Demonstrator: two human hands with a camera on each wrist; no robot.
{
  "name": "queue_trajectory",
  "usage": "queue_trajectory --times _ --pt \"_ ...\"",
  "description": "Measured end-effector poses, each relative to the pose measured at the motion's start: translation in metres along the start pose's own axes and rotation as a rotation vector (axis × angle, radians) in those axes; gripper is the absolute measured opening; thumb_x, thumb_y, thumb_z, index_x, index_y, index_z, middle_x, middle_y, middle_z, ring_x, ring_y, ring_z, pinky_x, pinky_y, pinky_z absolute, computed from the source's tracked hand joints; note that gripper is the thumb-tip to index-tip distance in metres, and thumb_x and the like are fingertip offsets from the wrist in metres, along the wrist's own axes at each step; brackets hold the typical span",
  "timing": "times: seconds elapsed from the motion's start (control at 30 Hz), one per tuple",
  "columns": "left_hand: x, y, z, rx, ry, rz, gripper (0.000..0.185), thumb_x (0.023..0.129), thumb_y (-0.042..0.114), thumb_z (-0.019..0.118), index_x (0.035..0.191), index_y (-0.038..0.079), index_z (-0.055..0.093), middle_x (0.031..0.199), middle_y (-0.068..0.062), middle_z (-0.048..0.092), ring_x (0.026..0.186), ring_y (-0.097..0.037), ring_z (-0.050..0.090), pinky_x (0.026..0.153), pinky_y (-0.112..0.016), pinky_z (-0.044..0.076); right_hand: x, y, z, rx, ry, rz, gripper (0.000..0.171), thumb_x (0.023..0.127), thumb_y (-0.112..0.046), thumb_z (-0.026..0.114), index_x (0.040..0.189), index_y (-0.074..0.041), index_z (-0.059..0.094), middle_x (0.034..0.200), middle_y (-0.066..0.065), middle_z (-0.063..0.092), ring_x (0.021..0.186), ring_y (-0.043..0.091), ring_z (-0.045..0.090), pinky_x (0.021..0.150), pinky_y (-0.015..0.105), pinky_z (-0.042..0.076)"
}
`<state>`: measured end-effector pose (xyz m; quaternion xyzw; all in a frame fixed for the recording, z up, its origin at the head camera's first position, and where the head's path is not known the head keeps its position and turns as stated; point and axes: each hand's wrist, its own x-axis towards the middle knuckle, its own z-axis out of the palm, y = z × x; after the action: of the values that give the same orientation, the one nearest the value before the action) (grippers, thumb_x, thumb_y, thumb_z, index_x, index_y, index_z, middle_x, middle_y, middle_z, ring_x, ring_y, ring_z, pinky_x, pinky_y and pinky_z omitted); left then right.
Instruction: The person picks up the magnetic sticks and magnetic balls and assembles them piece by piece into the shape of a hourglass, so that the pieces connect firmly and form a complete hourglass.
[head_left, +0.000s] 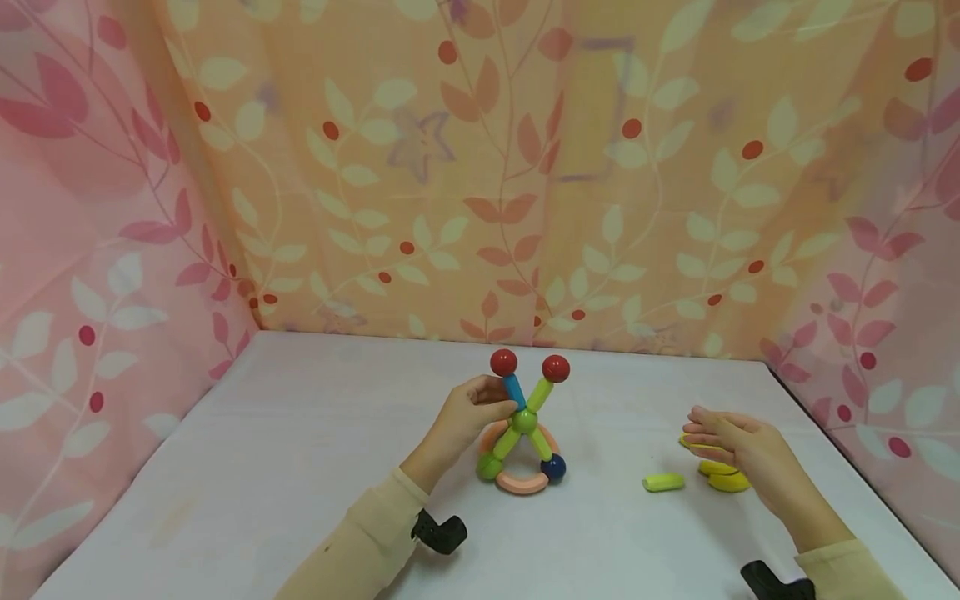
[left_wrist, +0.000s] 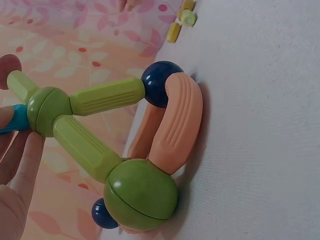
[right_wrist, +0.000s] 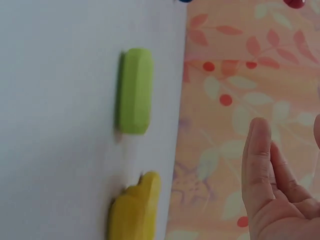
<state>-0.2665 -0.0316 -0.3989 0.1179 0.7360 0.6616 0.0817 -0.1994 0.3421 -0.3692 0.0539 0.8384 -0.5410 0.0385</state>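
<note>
A figure of toy balls and rods stands on the table, built around a central green ball (head_left: 525, 421). My left hand (head_left: 467, 417) pinches its upper blue rod (head_left: 513, 390) between thumb and fingers. Red balls (head_left: 556, 368) top the two upper rods. Two light green rods (left_wrist: 86, 149) run down to a lower green ball (left_wrist: 142, 192) and a dark blue ball (head_left: 553, 468), joined by a peach curved piece (head_left: 522, 483). To the right, my right hand (head_left: 742, 446) hovers with extended fingers over yellow curved pieces (head_left: 729, 482), partly hiding them, and holds nothing.
A loose light green rod (right_wrist: 135, 91) lies on the white table (head_left: 300, 517), between the figure and the yellow pieces. Patterned cloth (head_left: 420, 208) hangs behind the table and along both sides.
</note>
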Motion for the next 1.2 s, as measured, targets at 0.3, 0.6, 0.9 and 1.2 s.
queue_trajectory --times 0.3,0.6,0.9,1.2 --pt "-0.001 0.000 -0.003 0.000 0.013 0.000 0.034 0.093 0.027 0.071 0.121 0.010 0.064 0.118 -0.007 0.069 0.109 -0.016 0.063 0.103 -0.040 0.052 -0.013 0.025 -0.014 0.076 -0.027 0.116 0.068 0.101 -0.043 0.054 0.140 0.012 0.045 0.104 -0.009 0.075 0.096 0.004 0.072 0.084 0.020 0.058" --pt "-0.002 0.000 -0.002 -0.003 0.010 -0.011 0.034 0.093 0.027 0.071 0.122 0.010 0.064 0.118 -0.007 0.069 0.110 -0.017 0.063 0.105 -0.042 0.051 -0.026 0.059 -0.038 0.265 -0.027 0.379 0.090 0.099 -0.051 0.053 0.143 0.023 0.025 0.099 0.004 0.074 0.090 0.011 0.073 0.085 0.033 0.060" --pt "-0.002 0.001 -0.001 -0.010 0.000 0.001 0.033 0.093 0.025 0.070 0.121 0.009 0.064 0.118 -0.007 0.069 0.109 -0.017 0.063 0.104 -0.041 0.052 -0.030 0.082 -0.051 0.477 -0.022 0.440 0.091 0.100 -0.042 0.055 0.145 0.025 0.011 0.095 0.008 0.070 0.092 0.020 0.072 0.091 0.041 0.058" --pt "-0.002 0.001 0.000 -0.014 -0.006 0.011 0.034 0.093 0.025 0.070 0.121 0.008 0.064 0.117 -0.008 0.070 0.108 -0.017 0.064 0.103 -0.041 0.052 -0.021 0.084 -0.053 0.530 -0.047 0.401 0.060 0.101 -0.029 0.057 0.135 0.018 0.045 0.095 0.006 0.069 0.091 0.018 0.071 0.091 0.040 0.058"
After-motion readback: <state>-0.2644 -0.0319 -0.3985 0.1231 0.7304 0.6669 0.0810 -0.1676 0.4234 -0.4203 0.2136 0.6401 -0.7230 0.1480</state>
